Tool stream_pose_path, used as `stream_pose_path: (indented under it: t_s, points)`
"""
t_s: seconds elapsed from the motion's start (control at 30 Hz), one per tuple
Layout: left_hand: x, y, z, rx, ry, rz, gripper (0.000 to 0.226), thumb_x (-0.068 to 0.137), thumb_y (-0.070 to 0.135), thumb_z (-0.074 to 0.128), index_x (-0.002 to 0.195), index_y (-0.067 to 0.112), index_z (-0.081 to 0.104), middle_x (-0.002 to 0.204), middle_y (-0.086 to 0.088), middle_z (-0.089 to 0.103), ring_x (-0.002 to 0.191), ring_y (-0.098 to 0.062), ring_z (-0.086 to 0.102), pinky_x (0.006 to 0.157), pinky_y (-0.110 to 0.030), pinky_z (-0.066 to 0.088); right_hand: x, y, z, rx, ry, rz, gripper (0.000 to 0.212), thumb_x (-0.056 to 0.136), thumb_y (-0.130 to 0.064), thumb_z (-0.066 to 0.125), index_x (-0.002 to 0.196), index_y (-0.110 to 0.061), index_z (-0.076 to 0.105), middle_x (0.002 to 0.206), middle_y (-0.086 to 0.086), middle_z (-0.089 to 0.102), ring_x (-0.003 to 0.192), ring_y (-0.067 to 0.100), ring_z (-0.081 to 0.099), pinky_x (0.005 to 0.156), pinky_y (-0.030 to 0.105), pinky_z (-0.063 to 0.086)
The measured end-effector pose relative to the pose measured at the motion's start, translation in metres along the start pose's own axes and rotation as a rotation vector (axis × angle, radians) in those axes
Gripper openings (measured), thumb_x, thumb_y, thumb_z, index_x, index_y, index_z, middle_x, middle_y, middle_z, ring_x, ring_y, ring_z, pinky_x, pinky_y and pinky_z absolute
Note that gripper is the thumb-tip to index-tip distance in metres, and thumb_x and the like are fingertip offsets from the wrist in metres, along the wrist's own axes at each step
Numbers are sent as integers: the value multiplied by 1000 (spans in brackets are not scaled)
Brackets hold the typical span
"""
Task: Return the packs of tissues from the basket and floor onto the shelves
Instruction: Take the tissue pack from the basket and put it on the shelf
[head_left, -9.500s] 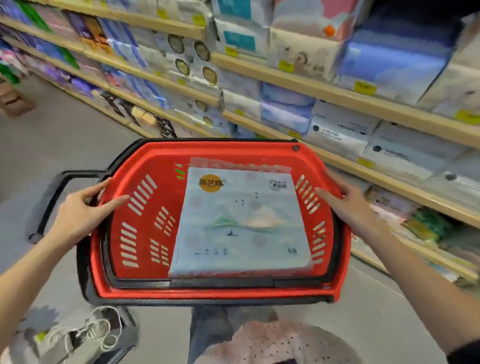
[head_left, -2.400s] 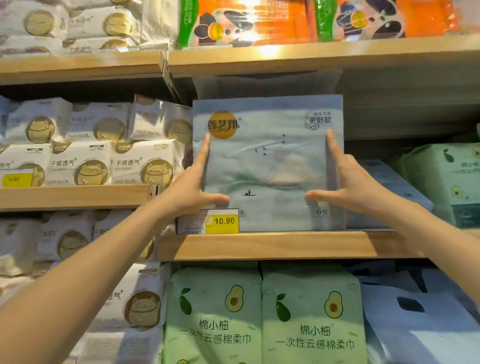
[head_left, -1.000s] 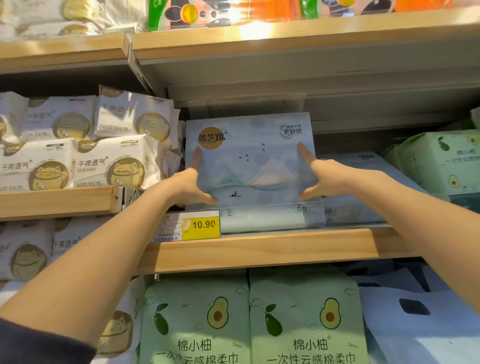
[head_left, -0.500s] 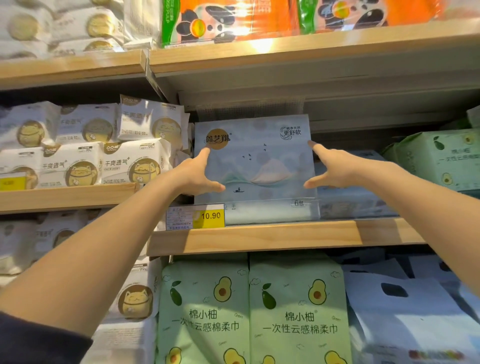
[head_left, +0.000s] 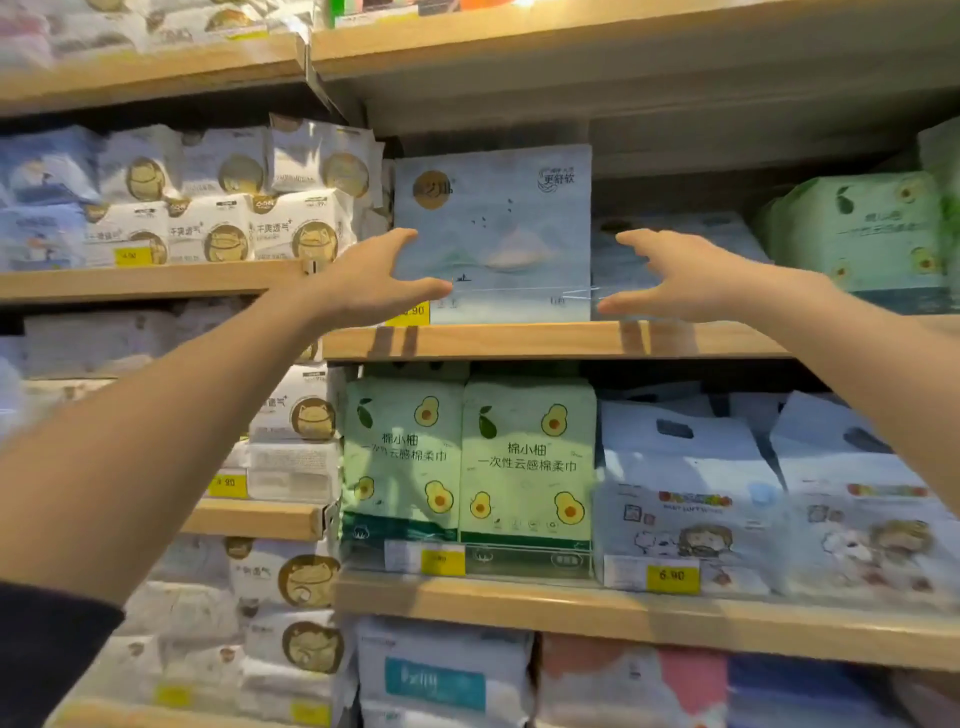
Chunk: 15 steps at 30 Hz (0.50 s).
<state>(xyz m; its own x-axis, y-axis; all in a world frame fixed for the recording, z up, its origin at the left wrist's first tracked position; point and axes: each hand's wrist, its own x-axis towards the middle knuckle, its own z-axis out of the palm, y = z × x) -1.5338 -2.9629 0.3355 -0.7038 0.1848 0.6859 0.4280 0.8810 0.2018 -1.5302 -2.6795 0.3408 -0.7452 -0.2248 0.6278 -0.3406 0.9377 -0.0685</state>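
Note:
A pale blue tissue pack (head_left: 498, 228) with a gold round logo and a mountain drawing stands upright on the wooden shelf (head_left: 545, 340). My left hand (head_left: 374, 280) hovers at its lower left edge, fingers spread, thumb in front of the pack. My right hand (head_left: 680, 275) is just off its right edge, fingers apart and holding nothing. The basket and the floor are out of view.
White cat-print packs (head_left: 291, 228) fill the shelf to the left, and a green avocado pack (head_left: 857, 234) sits to the right. Green avocado packs (head_left: 467, 462) and pale cartoon-print packs (head_left: 685, 499) stand on the shelf below. Another shelf board (head_left: 571, 36) hangs above.
The tissue pack went from the red basket onto the shelf. In the last half second both hands have come off its sides and drawn back a little; the view has tilted down.

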Motion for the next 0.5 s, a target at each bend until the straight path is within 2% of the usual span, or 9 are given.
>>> stream_pose_path:
  t_s: [0.23,0.37,0.5]
  points:
    - [-89,14,8,-92,-123,-47,79,85,41,61,147,15,20,151,-12,30,135,-30,33,110,-43,31,-91,-2,12,118,-16,7,79,79,-41,65,143,-18,24,146,10,35,131,28,36,103,39,32]
    - [-137,16,22,-159,-217,-89,87,76,54,64,146,23,21,150,-8,33,134,-27,36,109,-44,32,-151,-9,30,183,-60,49,79,79,-35,66,143,-14,24,146,13,35,131,29,37,104,37,32]
    - [-190,17,43,-191,-285,-95,79,83,37,64,147,22,21,151,-8,30,135,-27,34,106,-40,32,-209,-17,50,234,-135,135,82,79,-35,67,144,-14,22,149,11,31,135,27,32,107,38,29]
